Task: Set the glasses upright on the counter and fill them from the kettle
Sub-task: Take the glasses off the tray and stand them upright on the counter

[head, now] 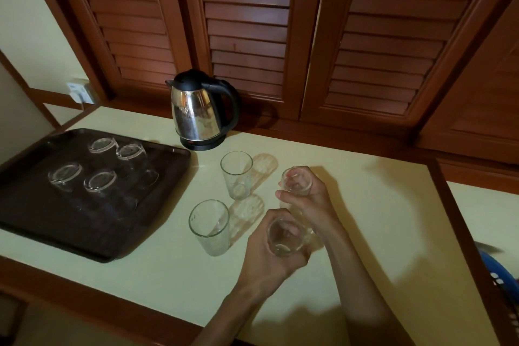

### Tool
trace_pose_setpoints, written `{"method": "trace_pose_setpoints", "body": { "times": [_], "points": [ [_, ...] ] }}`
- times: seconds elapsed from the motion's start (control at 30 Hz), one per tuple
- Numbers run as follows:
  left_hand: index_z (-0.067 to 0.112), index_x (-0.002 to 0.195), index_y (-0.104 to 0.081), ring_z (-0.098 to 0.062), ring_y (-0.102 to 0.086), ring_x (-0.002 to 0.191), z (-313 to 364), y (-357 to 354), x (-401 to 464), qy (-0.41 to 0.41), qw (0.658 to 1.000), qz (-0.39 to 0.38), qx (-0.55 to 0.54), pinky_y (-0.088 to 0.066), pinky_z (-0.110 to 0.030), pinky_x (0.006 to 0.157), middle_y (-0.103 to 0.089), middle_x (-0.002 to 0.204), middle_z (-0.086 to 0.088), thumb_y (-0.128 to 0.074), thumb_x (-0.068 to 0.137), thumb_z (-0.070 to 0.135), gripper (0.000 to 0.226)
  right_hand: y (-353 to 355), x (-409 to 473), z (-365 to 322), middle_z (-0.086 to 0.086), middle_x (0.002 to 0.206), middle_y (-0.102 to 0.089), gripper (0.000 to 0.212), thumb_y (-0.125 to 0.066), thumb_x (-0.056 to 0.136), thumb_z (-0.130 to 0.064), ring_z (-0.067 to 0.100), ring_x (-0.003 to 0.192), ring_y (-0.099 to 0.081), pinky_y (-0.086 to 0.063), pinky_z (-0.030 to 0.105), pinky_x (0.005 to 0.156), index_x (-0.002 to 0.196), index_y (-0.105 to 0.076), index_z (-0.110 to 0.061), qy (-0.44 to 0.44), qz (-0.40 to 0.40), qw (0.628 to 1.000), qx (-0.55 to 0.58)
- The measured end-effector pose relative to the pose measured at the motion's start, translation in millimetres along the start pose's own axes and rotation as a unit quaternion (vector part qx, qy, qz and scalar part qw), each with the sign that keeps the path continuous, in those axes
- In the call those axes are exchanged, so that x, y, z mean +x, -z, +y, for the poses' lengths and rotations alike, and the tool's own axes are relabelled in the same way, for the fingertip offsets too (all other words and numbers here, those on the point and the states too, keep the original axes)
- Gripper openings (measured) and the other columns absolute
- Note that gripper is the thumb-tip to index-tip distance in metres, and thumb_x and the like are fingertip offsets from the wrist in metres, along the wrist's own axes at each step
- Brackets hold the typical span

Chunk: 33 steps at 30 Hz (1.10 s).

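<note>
Each hand grips upright glass, mouth up.

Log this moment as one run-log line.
left hand: grips glass | right hand: grips glass | counter: two upright glasses | tray: four inverted | kettle: untouched

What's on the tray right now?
Four glasses stand upside down on the tray. Nothing else shows on it; its left edge runs out of view.

A guest-room refreshment corner, likely in a hotel: a steel electric kettle with black handle and a dark brown tray of upturned glasses on a cream wood-edged counter below louvred wooden shutters
</note>
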<state>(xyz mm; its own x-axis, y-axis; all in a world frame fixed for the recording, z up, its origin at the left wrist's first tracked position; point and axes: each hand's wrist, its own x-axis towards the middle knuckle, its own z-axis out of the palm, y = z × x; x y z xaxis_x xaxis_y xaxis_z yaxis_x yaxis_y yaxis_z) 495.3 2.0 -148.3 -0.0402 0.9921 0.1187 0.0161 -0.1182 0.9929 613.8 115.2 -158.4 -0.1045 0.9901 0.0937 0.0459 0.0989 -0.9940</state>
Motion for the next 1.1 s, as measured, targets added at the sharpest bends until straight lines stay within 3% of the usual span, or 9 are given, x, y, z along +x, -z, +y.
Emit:
{"method": "trace_pose_setpoints", "body": {
  "times": [0.1, 0.23, 0.37, 0.6, 0.73, 0.9, 1.1],
  "points": [
    [0.014, 0.109, -0.062, -0.025, -0.068, 0.091, -3.6, 3.8, -4.7, 0.006, 1.0, 0.001, 0.0, -0.059, -0.029, 0.078, -0.071, 0.096, -0.002, -0.089, 0.07, -0.003, 0.051, 1.2, 2.1, 4.3, 0.0, 0.102, -0.071, 0.044, -0.091, 0.063, -0.028, 0.032, 0.104, -0.069, -0.056, 0.055, 0.091, 0.1, -0.067, -0.025, 0.002, -0.004, 1.0, 0.003],
    [0.014, 0.1, -0.065, -0.015, -0.069, 0.091, -7.7, 5.5, -6.7, 0.019, 0.999, -0.012, 0.025, -0.054, -0.024, 0.082, -0.072, 0.095, 0.001, -0.092, 0.073, 0.008, 0.039, 5.8, 1.7, 10.1, 0.005, 0.114, -0.071, 0.059, -0.094, 0.067, -0.022, 0.018, 0.107, -0.069, -0.058, 0.038, 0.09, 0.116, -0.061, -0.023, -0.011, -0.025, 1.0, -0.002],
    [0.015, 0.097, -0.064, -0.014, -0.068, 0.09, -10.0, 8.6, -6.6, 0.026, 0.998, -0.042, 0.048, -0.054, -0.024, 0.082, -0.071, 0.093, 0.003, -0.089, 0.073, 0.007, 0.036, 7.3, -0.9, 19.5, 0.006, 0.108, -0.068, 0.054, -0.086, 0.07, -0.017, 0.016, 0.102, -0.067, -0.054, 0.031, 0.084, 0.118, -0.061, -0.01, -0.023, -0.026, 0.999, 0.008],
    [0.016, 0.097, -0.063, -0.011, -0.066, 0.085, -13.9, 12.3, -6.3, 0.037, 0.996, -0.063, 0.058, -0.051, -0.022, 0.078, -0.07, 0.091, 0.006, -0.081, 0.066, -0.001, 0.04, 9.0, 0.7, 28.8, 0.019, 0.112, -0.068, 0.049, -0.083, 0.07, -0.02, 0.033, 0.108, -0.067, -0.054, 0.033, 0.085, 0.114, -0.063, -0.009, -0.009, -0.001, 1.0, -0.013],
    [0.015, 0.098, -0.063, -0.011, -0.066, 0.083, -16.7, 13.4, -6.4, 0.036, 0.995, -0.066, 0.065, -0.05, -0.022, 0.076, -0.069, 0.091, 0.007, -0.079, 0.064, -0.003, 0.041, 8.4, 1.8, 27.9, 0.01, 0.108, -0.068, 0.048, -0.082, 0.069, -0.019, 0.025, 0.105, -0.066, -0.054, 0.029, 0.083, 0.112, -0.063, -0.01, -0.021, -0.001, 1.0, -0.019],
    [0.018, 0.103, -0.063, -0.016, -0.068, 0.089, -14.9, 14.0, -6.1, 0.015, 0.996, -0.052, 0.064, -0.056, -0.028, 0.078, -0.07, 0.095, 0.005, -0.081, 0.065, -0.003, 0.046, 10.7, 1.2, 30.1, 0.01, 0.111, -0.071, 0.051, -0.089, 0.068, -0.024, 0.027, 0.108, -0.068, -0.055, 0.041, 0.092, 0.112, -0.064, -0.015, -0.032, 0.001, 0.999, -0.029],
    [0.016, 0.096, -0.062, -0.012, -0.066, 0.083, -14.6, 14.6, -6.6, 0.029, 0.995, -0.064, 0.07, -0.05, -0.024, 0.075, -0.069, 0.091, 0.006, -0.078, 0.062, 0.002, 0.04, 12.2, -1.0, 26.0, 0.009, 0.108, -0.069, 0.046, -0.084, 0.07, -0.021, 0.022, 0.103, -0.066, -0.056, 0.035, 0.082, 0.11, -0.064, -0.013, -0.036, 0.003, 0.999, -0.019]
  ]
}}
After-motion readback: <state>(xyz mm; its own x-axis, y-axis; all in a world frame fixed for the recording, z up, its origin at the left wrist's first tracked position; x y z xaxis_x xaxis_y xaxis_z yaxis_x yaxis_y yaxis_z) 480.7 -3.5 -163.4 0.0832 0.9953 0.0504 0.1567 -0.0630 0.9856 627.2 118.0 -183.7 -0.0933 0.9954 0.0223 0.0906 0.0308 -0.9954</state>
